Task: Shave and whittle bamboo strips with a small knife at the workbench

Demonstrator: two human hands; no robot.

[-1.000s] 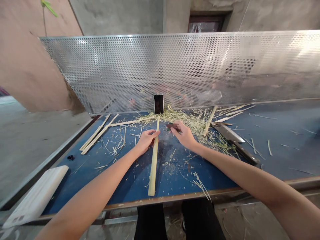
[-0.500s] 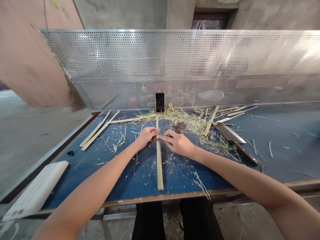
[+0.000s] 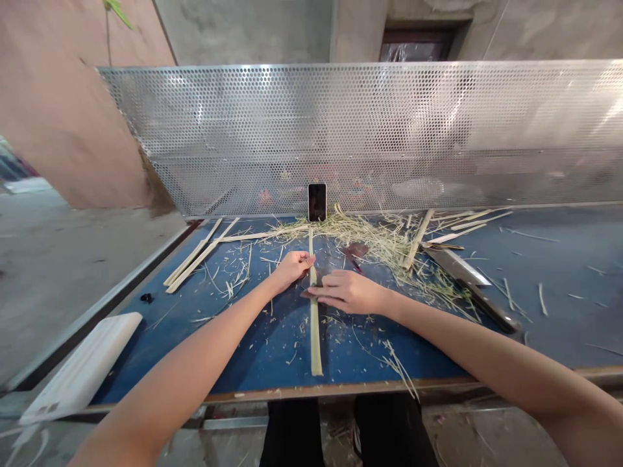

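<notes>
A long pale green bamboo strip (image 3: 316,344) lies on the blue tabletop, pointing straight away from me. My left hand (image 3: 294,266) pinches it at its left edge, toward the far half. Nearer to me, my right hand (image 3: 348,292) is closed on a small thin dark blade (image 3: 308,294), whose tip crosses the strip and pokes out on its left. Most of this blade is hidden under the fingers. Just beyond the right hand lies a flat dark brown piece (image 3: 356,250).
A phone (image 3: 317,202) stands against a perforated metal screen (image 3: 272,130), behind heaped shavings (image 3: 360,228). Split strips (image 3: 195,259) lie at left, near a white block (image 3: 82,370). A large knife (image 3: 479,295) rests at right beside more strips.
My right hand has drawn toward me along the strip with the blade, away from my left hand. The left hand stays by the same part of the strip. The view has shifted slightly.
</notes>
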